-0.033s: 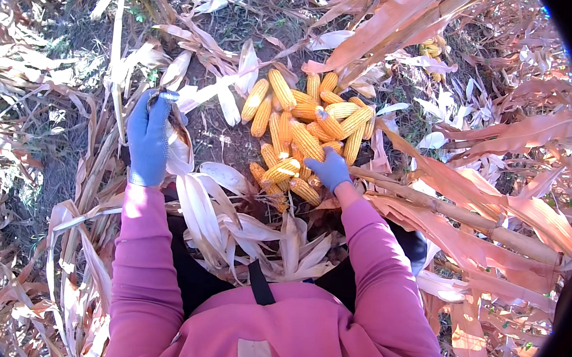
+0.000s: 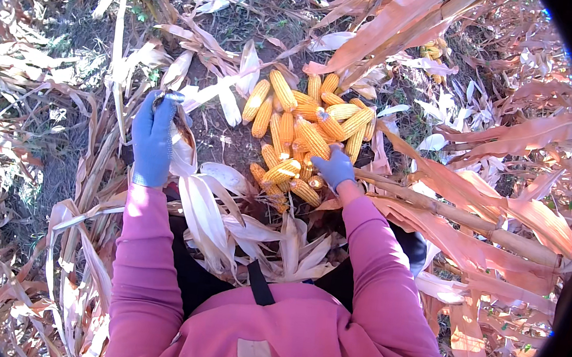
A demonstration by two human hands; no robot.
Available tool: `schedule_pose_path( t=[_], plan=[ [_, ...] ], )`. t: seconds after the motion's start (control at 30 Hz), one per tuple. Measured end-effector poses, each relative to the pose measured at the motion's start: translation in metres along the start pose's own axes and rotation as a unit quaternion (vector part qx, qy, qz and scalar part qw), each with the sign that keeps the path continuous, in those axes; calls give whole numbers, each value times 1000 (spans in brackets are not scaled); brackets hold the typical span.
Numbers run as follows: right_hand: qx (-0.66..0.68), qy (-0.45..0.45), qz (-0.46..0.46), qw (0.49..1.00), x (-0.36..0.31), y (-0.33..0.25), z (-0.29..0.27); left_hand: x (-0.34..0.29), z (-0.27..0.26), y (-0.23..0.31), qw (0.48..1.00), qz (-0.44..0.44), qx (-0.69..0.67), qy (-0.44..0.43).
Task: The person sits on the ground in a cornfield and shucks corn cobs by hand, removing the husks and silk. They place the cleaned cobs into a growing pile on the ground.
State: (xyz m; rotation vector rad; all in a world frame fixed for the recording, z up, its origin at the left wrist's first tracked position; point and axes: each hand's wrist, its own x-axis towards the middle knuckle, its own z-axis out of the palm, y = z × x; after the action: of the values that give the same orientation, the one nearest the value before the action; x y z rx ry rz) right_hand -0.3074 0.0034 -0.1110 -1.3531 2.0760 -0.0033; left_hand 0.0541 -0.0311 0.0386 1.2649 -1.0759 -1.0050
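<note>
My left hand [image 2: 153,139], in a blue-grey knit glove, is closed around the upper end of a dry pale corn husk [image 2: 184,153], which hangs down beside its fingers. At the near right of a heap of husked yellow corn ears [image 2: 284,125], my gloved right hand [image 2: 334,169] is closed at the lower end of an ear of corn [image 2: 312,138]. That ear lies slanted on top of the heap. My right fingers are partly hidden behind the hand and the ears.
Loose pale husks [image 2: 203,219] lie between the heap and my legs. A thick dry stalk [image 2: 448,209] crosses on the right, and broad dry leaves [image 2: 390,30] hang over the far side. Another small group of ears [image 2: 436,54] lies at the far right.
My right hand and the ear at its fingers have shifted slightly to the right and away from me. My left hand has moved a little to the right with the husk.
</note>
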Motion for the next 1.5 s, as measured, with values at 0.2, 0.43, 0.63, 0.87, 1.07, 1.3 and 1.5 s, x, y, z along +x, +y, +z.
schedule_pose_path(
  t=[0.2,0.43,0.63,0.87,1.07,1.3,1.5],
  plan=[
    [-120,54,-26,991,40,13,12,-2,-4,-15,998,-34,24,-49],
    [-203,52,-28,977,28,6,13,1,-2,-24,998,-27,17,-52],
    [-122,-191,-303,925,-89,-97,-30,-3,5,-9,990,-64,-119,-50],
    [197,-130,-376,896,-128,-120,-43,7,11,-26,952,-100,-274,91],
    [313,-152,-287,893,-99,-161,-14,5,25,-26,950,-70,-299,-52],
    [322,-224,-298,870,-98,-164,-3,3,36,-27,925,-108,-342,-125],
    [272,-37,-275,921,-80,-157,2,-12,52,-27,975,-119,-95,-163]
  ],
)
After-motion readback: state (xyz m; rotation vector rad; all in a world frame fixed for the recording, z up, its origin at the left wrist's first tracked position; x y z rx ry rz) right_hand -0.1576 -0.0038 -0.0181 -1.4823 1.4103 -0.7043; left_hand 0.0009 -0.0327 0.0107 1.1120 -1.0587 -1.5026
